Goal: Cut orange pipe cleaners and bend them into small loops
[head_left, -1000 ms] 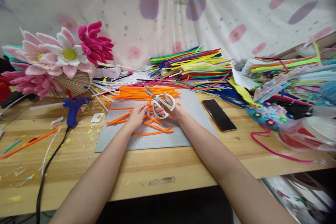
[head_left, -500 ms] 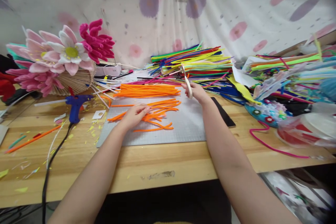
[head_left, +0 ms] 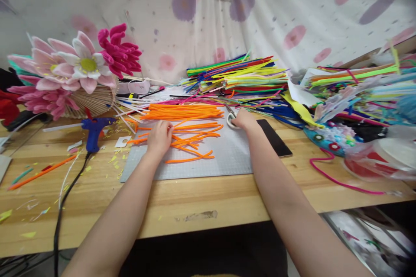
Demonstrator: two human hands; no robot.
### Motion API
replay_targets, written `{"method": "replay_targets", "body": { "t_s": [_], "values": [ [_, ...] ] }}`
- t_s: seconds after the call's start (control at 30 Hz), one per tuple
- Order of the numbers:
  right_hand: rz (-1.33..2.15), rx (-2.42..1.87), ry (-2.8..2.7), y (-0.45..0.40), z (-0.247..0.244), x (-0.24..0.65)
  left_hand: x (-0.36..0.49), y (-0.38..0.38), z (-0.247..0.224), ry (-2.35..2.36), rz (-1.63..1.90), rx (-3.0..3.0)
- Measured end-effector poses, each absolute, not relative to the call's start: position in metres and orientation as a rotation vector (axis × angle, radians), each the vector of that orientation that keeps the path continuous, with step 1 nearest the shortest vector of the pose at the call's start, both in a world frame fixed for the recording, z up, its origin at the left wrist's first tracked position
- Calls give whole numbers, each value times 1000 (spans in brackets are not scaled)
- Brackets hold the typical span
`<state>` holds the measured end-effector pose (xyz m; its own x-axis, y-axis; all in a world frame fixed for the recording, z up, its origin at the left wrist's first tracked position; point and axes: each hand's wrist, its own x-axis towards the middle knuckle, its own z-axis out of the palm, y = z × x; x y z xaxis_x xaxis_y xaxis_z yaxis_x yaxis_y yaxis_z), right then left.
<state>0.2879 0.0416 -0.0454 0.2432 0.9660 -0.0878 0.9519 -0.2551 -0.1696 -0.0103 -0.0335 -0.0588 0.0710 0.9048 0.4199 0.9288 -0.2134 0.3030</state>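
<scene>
Since the frame half a second ago, my right hand [head_left: 245, 120] has lowered the scissors [head_left: 229, 116] toward the mat [head_left: 234, 160], and my left hand [head_left: 160, 136] has shifted left over the loose orange stems [head_left: 190, 159]. My hands are well apart.

On the left, an orange piece [head_left: 42, 172] and yellow scraps [head_left: 113, 158] lie on my pale wooden table [head_left: 227, 199], with a blue glue gun [head_left: 93, 134] and pink and white flowers [head_left: 86, 65] behind. A white card [head_left: 122, 141] with a hole sits beside the mat.

My left fingers are bunched at the loose stems; I cannot tell whether they pinch one. These stems lie on the grey gridded mat, in front of an orange bundle [head_left: 182, 111]. Behind is a heap of coloured stems [head_left: 240, 80], below a whitish curtain [head_left: 146, 17] with pink and purple blots.

My right hand is at the scissors' pale handles by the mat's far right; its fingers are partly hidden, so I cannot tell how firmly they close. Right of it are a dark-screened phone [head_left: 274, 137], a curling pink stem [head_left: 325, 172] and a plastic-wrapped red and white tub [head_left: 383, 156].
</scene>
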Motion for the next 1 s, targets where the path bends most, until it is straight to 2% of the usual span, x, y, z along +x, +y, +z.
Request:
{"method": "replay_targets", "body": {
  "t_s": [0.13,0.23,0.3,0.37,0.47,0.63,0.73,0.87,1.0],
  "values": [
    [44,-2222,-1854,35,-36,279,-11,-28,-58,-1901,-924,-2092],
    [-95,-1732,-2005,22,-25,252,-7,-26,-59,-1825,-938,-2100],
    [-38,-1406,-2250,12,-22,228,-2,-27,-60,-1752,-950,-2135],
    [-22,-1256,-2435,6,-23,208,1,-28,-60,-1674,-962,-2175],
    [-24,-1281,-2425,4,-27,199,-1,-29,-59,-1594,-991,-2205],
    [170,-1346,-1849,20,-24,228,-22,-26,-52,-1700,-1156,-2126],
    [511,-1225,-1601,25,-20,236,-25,-27,-48,-1825,-1428,-2074],
    [1085,-996,-1522,15,-18,217,-6,-32,-47,-2192,-2114,-2045],
    [1306,-877,-1517,5,-25,194,13,-39,-47,-2664,-2701,-2146]
  ]
}}
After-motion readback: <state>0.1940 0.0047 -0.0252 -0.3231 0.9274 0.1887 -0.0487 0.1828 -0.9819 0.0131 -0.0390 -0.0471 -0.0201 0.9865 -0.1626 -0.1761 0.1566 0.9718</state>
